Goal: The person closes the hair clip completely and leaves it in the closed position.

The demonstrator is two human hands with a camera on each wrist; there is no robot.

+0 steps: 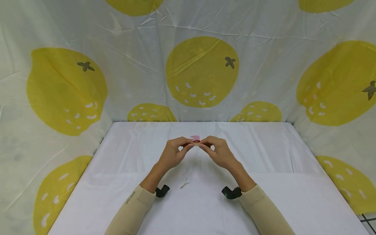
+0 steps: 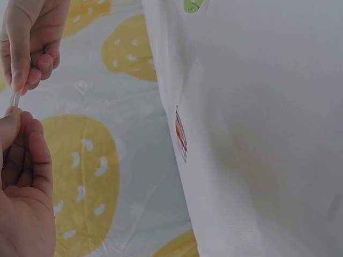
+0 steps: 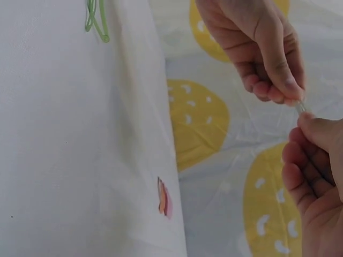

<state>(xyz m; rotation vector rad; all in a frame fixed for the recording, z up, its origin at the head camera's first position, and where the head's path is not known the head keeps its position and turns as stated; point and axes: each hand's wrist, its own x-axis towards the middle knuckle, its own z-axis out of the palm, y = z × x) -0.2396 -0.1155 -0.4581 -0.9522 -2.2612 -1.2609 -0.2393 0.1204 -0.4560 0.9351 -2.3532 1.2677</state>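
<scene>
My left hand [image 1: 173, 153] and right hand [image 1: 218, 152] meet fingertip to fingertip over the far half of the table. Between them they pinch a small, narrow pale strip [image 2: 15, 98] by its two ends, thumb against fingers on each side. In the right wrist view the strip [image 3: 301, 107] looks whitish and slightly see-through; most of it is covered by the fingertips, and I cannot tell its kind. Just beyond the hands lies a small cluster of thin red, orange and pink pieces [image 3: 163, 201], partly hidden by the fingers in the head view.
Nearer me, between the forearms, a slim green forked thing [image 1: 185, 183] lies on the white-covered table [image 1: 117, 156]. A lemon-print cloth [image 1: 258, 75] hangs behind and on both sides. Black wrist cameras [image 1: 232, 192] stick inward from the cuffs.
</scene>
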